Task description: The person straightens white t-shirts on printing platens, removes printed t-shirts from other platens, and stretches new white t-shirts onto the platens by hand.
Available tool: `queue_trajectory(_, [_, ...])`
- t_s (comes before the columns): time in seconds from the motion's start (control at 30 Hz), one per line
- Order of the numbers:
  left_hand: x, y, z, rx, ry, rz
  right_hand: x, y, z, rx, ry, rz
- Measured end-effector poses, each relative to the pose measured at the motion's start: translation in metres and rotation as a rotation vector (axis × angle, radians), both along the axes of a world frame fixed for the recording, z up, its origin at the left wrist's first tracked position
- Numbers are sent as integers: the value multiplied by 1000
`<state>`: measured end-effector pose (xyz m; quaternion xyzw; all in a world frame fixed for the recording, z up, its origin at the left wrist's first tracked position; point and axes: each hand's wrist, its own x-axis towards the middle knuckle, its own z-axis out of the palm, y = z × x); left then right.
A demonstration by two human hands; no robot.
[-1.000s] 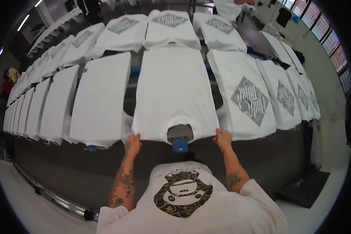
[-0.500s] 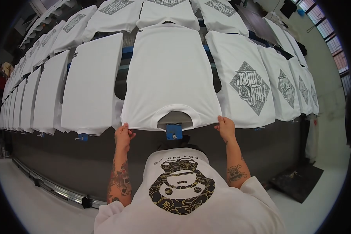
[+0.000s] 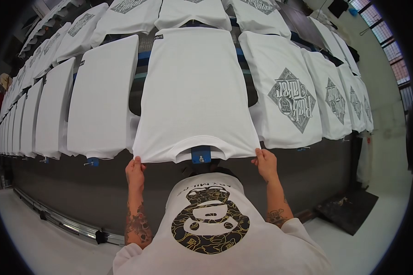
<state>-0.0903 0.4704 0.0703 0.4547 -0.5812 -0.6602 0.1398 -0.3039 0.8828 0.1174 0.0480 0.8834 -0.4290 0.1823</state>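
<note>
A plain white T-shirt (image 3: pixel 195 91) lies stretched over a board in front of me, its neckline toward my body. My left hand (image 3: pixel 134 172) pinches the shirt's near left shoulder corner. At the near right corner, my right hand (image 3: pixel 266 164) grips the fabric the same way. Between the hands, a blue metal bracket (image 3: pixel 201 154) shows through the neck opening. The board beneath the shirt is mostly hidden by the cloth.
To the left hang several plain white shirts (image 3: pixel 102 98) on boards. On the right, shirts (image 3: pixel 287 59) carry grey diamond prints. Another row of printed shirts (image 3: pixel 126 20) stands behind. A dark flat panel (image 3: pixel 346 211) lies on the floor at right.
Both hands have come down slightly toward me, drawing the shirt's near edge with them. The neck opening looks narrower, and the hands are a little farther apart.
</note>
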Motion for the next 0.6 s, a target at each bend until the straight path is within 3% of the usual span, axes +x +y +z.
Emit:
queue_trajectory(0.27, [8, 5, 13, -148, -151, -81, 12, 14, -15, 134, 106, 90])
queue_trajectory(0.4, [14, 4, -18, -216, -216, -149, 12, 6, -19, 116, 62, 51])
queue_trajectory(0.43, [12, 4, -23, -129, -229, -152, 5, 8, -25, 107, 78, 39])
queue_trajectory(0.5, [12, 2, -51, -6, -161, -131, -12, 13, -38, 281, 20, 287])
queue_trajectory(0.53, [11, 2, -54, 52, -163, -119, -21, 16, -42, 339, 298, 365])
queue_trajectory(0.6, [15, 4, -57, 194, -184, -76, -48, 11, -2, 220, 343, 242])
